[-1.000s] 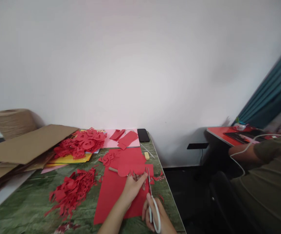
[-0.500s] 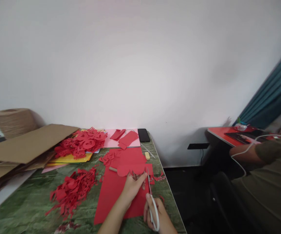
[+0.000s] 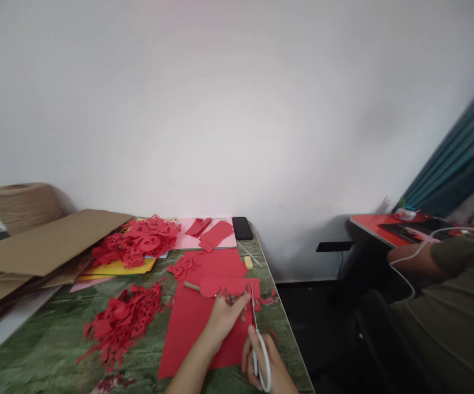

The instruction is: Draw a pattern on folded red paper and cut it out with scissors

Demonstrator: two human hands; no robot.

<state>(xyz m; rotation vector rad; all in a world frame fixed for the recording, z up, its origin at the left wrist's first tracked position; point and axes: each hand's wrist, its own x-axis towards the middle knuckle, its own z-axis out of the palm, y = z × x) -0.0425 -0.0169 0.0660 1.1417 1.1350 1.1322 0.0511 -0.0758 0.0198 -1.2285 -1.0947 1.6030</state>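
My right hand (image 3: 267, 364) is closed around the white handles of a pair of scissors (image 3: 257, 342), whose blades point away from me along the right edge of a red paper sheet (image 3: 191, 328). My left hand (image 3: 224, 314) pinches a small red paper piece (image 3: 224, 287) with a scalloped edge, just left of the blades. Both hands are low on the green marbled table (image 3: 48, 350), near its right edge.
Piles of red paper cutouts (image 3: 122, 323) and more red cutouts (image 3: 138, 241) lie to the left. Brown cardboard (image 3: 44, 243), a twine spool (image 3: 21, 205), pink sheets (image 3: 224, 238) and a black phone (image 3: 242, 227) sit at the back. Another person in an olive shirt (image 3: 446, 312) sits right.
Almost nothing differs; my right hand with the scissors has shifted very slightly, and my left hand stays pinched on the red piece.
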